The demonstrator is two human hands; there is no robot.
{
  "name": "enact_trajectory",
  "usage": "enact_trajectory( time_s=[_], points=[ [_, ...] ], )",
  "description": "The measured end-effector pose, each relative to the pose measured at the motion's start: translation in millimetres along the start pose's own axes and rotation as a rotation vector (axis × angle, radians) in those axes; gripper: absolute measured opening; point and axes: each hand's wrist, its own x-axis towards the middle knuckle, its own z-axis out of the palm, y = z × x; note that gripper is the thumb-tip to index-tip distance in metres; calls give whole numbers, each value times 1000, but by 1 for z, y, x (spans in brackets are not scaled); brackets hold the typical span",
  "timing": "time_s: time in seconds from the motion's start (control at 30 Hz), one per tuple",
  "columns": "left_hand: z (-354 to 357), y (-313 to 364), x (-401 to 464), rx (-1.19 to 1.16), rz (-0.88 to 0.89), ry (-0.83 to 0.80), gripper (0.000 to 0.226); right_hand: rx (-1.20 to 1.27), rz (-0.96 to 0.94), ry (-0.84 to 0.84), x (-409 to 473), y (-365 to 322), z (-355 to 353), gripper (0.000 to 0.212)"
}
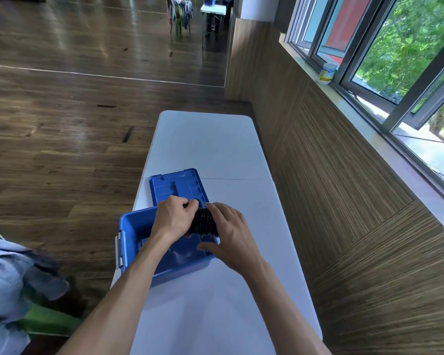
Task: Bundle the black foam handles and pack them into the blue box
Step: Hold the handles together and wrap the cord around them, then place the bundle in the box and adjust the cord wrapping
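Observation:
A bundle of black foam handles [203, 222] is held over the far right corner of the open blue box [131, 226]. My left hand [173, 217] grips the bundle's left end, fingers curled over its top. My right hand [230, 233] wraps the bundle's right end from above, thumb stretched toward the box's right wall. Most of the bundle is hidden between the two hands. The box stands near the left edge of the white table [215, 149], and part of its inside is covered by my left forearm.
The box's blue lid [176, 187] lies flat on the table just beyond the box. A wood-panelled wall and windows run along the right. Pale blue cloth [10, 272] lies at the lower left on the wooden floor. A far table and chair stand at the back.

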Motion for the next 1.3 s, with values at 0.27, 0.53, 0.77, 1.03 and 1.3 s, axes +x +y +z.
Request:
enact_trajectory(
  time_s=[0.27,0.53,0.77,1.03,1.3],
  points=[
    [-5,-2,0,-50,-50,47,58,-84,-27,130,6,-1,15,69],
    [-20,-23,-5,-161,-35,256,52,18,109,178,4,-9,31,63],
    [-34,-104,-19,75,-149,441,41,472,506,-1,10,-41,48,33],
    [-34,-183,-31,47,-388,109,57,642,768,-256,34,-75,93,42],
    [-30,-194,-23,-88,-379,13,53,553,917,-450,73,-73,142,43]
  ],
)
